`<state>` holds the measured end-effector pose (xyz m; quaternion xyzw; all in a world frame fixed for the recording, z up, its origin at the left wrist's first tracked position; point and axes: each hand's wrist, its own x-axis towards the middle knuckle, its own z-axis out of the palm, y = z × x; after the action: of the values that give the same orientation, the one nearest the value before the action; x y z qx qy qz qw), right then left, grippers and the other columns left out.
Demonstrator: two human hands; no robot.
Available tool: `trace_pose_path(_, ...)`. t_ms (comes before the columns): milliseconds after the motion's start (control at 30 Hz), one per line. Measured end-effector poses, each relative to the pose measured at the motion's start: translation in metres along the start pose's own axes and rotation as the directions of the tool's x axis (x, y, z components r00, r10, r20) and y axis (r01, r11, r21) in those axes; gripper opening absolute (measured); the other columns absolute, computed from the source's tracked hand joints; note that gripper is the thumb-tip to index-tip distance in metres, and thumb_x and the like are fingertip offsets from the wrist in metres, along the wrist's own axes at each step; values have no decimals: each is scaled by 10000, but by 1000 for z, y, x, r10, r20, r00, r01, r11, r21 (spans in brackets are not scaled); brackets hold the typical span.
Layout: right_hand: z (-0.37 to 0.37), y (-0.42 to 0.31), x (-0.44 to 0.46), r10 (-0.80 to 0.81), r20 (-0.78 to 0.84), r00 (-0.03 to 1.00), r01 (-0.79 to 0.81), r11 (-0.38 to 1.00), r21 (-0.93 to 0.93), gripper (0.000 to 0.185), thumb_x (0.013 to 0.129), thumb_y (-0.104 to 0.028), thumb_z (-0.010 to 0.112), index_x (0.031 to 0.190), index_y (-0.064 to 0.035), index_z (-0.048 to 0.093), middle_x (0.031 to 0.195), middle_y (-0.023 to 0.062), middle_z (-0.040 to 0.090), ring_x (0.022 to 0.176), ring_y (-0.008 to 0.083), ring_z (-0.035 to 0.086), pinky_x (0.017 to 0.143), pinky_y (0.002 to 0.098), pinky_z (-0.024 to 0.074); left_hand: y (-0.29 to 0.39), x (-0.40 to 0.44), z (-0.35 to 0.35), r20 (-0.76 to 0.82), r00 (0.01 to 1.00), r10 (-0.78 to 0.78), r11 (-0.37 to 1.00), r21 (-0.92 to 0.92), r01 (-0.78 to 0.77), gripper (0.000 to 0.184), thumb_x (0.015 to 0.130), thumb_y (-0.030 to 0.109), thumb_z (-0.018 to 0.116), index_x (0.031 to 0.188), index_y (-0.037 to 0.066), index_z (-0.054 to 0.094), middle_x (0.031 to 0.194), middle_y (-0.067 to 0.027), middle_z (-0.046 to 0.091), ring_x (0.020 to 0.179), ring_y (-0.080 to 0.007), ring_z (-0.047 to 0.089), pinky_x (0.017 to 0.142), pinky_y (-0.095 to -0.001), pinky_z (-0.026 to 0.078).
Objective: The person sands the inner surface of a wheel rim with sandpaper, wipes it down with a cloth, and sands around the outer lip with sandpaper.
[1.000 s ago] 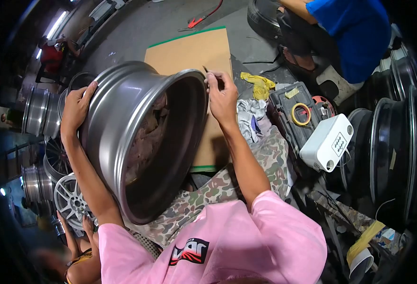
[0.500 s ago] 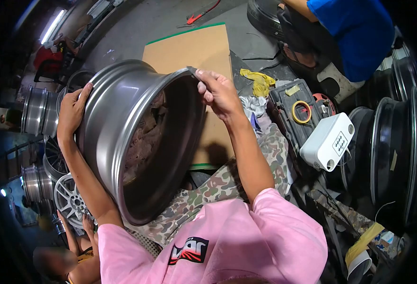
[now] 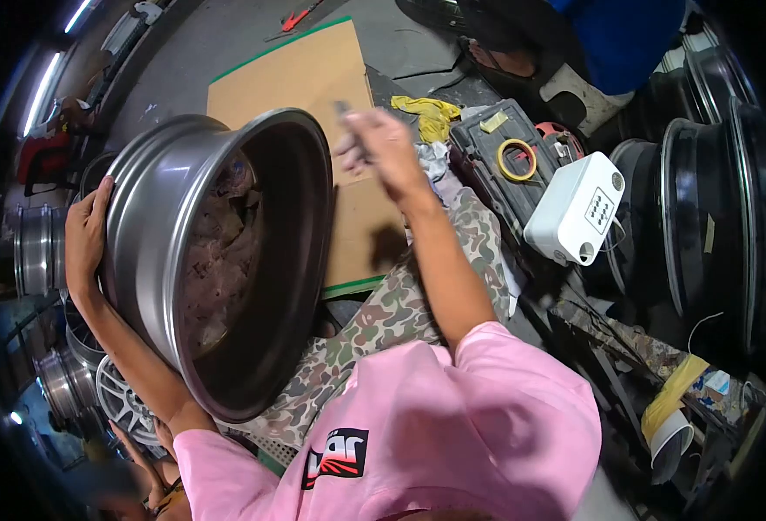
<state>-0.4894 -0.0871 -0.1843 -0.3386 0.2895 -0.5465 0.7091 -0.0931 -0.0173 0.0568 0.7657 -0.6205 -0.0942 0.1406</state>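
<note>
A large grey metal wheel rim (image 3: 148,208) is tilted on its side in front of me, its open end facing right and toward me. Brown crumpled material (image 3: 218,260) shows inside it. My left hand (image 3: 86,230) grips the rim's far left edge, thumb on top. Off to the right of the rim's lip, my right hand (image 3: 381,152) is raised, blurred by motion, with its fingers pinching a small dark piece (image 3: 342,108). That hand does not touch the rim. Beneath lies a brown board (image 3: 292,74) with green edges.
Right of the board are a yellow cloth (image 3: 431,115), a dark tool case (image 3: 483,161) with a yellow tape roll (image 3: 517,160), and a white box (image 3: 576,208). More rims (image 3: 704,217) stand at the right. A person in blue (image 3: 609,43) is at the top right; another is at the lower left.
My right hand first moved left along the rim's lip with the dark piece, then came away from it. The view has shifted, so surroundings appear farther left and higher. My left hand still holds the rim.
</note>
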Motion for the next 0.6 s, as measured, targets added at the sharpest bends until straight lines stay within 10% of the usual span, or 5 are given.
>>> trace_pose_path(100,-84,3,-5,-305,-338,891,120,873,-472,272,1076,-294,557,1061,-28,614,833,131,739,651,158,707,561,256,541,0,1,2,-10,1000,15,1000,-14,-15,510,1077,401,570,1055,-90,705,797,-9,636,765,-63,522,731,-257,462)
trace_pose_path(167,-155,-3,-10,-567,-321,759,-194,274,-942,299,1004,-306,626,1005,-9,653,917,187,734,839,360,707,762,461,541,-4,7,-1,25,1000,-13,1000,25,13,513,1081,406,563,1083,-86,707,809,0,647,760,-51,531,718,-251,467)
trace_pose_path(233,-225,0,-15,-735,-143,663,-292,-77,-953,274,956,-303,657,999,-34,688,972,219,703,946,429,647,858,520,491,3,6,2,23,1000,4,999,-48,-3,513,1083,408,558,1131,-78,714,838,4,677,779,-46,557,736,-244,477)
trace_pose_path(433,-221,-25,-45,-817,-104,567,-511,-250,-822,255,943,-291,676,1035,-56,711,1007,180,650,968,404,599,900,506,456,-5,29,-1,103,995,0,999,-53,5,536,1085,425,543,1190,-73,711,899,-9,709,813,-58,596,784,-228,486)
trace_pose_path(600,-175,36,-32,-548,-9,836,22,51,-998,140,882,-166,696,886,-33,652,890,176,627,897,406,619,809,506,483,-4,43,1,106,994,7,998,-66,0,562,1078,442,549,1201,-85,702,923,-23,723,831,-71,615,795,-231,489)
